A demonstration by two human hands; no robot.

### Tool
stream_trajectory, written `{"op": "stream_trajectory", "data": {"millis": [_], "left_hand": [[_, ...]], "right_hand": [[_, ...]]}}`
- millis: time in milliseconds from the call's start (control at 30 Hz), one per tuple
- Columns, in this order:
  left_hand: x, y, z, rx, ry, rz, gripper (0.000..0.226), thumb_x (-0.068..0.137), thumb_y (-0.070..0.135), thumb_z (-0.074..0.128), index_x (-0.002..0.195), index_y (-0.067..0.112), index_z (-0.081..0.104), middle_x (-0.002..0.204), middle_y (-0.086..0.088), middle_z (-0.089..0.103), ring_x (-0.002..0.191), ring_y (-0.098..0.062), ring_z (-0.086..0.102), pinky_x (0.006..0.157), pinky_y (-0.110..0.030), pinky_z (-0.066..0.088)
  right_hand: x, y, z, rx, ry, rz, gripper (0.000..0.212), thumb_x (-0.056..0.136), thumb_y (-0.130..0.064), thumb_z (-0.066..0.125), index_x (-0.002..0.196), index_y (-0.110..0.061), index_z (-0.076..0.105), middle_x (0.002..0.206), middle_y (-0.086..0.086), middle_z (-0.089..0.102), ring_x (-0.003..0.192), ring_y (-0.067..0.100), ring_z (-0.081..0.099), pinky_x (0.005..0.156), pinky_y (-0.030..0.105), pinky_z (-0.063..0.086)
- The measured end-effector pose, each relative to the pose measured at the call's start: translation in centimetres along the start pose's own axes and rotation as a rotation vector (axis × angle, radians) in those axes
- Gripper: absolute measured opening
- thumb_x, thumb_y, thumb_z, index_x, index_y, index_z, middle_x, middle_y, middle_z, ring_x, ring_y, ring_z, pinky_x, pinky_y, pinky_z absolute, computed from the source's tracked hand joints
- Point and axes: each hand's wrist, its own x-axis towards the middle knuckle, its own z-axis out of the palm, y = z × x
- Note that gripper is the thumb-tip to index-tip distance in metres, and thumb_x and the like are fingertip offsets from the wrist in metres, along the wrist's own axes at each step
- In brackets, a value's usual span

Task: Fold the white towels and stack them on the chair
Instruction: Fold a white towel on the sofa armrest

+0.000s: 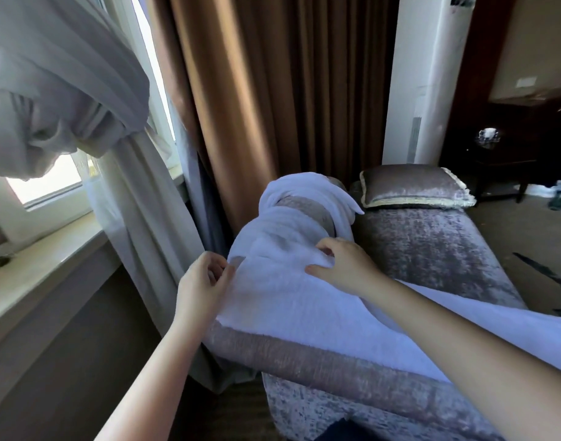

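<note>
White terry towel draped over grey velvet chair!
Left hand pinches its nine-o'clock edge; right hand clutches the middle.

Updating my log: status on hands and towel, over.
Left hand pinches edge of white towel. Right hand grips it farther in. Towel unfolded, draped over chair. Nothing blocking.
</note>
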Motion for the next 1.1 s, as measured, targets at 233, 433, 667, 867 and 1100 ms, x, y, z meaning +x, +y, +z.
{"op": "stream_trajectory", "data": {"millis": [233,433,667,867,1100], "left_hand": [[4.8,5.5,0.7,-0.226,-0.424,-0.427,0.066,0.087,0.070,0.046,0.094,0.007,0.063,0.082,-0.016,0.073,0.067,-0.032,0.072,0.061,-0.033,0.056],[5.0,3.3,1.1,-0.038,-0.471,-0.372,0.041,0.087,0.036,0.069,0.081,-0.004,0.065,0.061,-0.003,0.056,0.051,-0.015,0.054,0.052,-0.023,0.049],[4.5,1.3,1.2,-0.038,-0.396,-0.422,0.015,0.093,0.018,0.064,0.087,0.004,0.066,0.092,-0.015,0.069,0.072,-0.022,0.063,0.056,-0.026,0.050],[5.4,2.0,3.5,0.082,-0.302,-0.339,0.033,0.093,0.040,0.057,0.082,0.010,0.061,0.080,-0.011,0.061,0.077,-0.029,0.059,0.067,-0.031,0.045],[3.7,0.3,5.2,0.201,-0.091,-0.136,0.022,0.101,0.030,0.042,0.091,0.014,0.054,0.081,0.001,0.059,0.078,-0.023,0.053,0.060,-0.032,0.035]], "right_hand": [[-3.4,-3.9,1.1,-0.095,0.017,-0.358,0.033,0.085,-0.006,0.056,0.115,-0.019,0.060,0.097,-0.004,0.054,0.091,0.019,0.053,0.070,0.035,0.046],[-6.4,-3.2,2.4,-0.160,-0.231,-0.486,0.043,0.096,-0.025,0.055,0.139,-0.024,0.049,0.128,-0.003,0.053,0.116,0.014,0.048,0.087,0.035,0.047],[-3.2,4.3,-1.8,-0.288,0.163,-0.082,0.024,0.099,-0.028,0.048,0.112,-0.016,0.064,0.109,0.000,0.064,0.106,0.025,0.052,0.086,0.040,0.045],[-3.7,8.5,-2.1,-0.204,0.008,0.172,0.030,0.100,-0.039,0.042,0.099,-0.017,0.063,0.094,0.001,0.053,0.090,0.021,0.052,0.079,0.037,0.044],[-3.9,8.7,-1.8,-0.153,0.046,0.125,0.022,0.097,-0.040,0.049,0.087,-0.023,0.055,0.089,-0.007,0.050,0.087,0.015,0.051,0.077,0.036,0.046]]}}
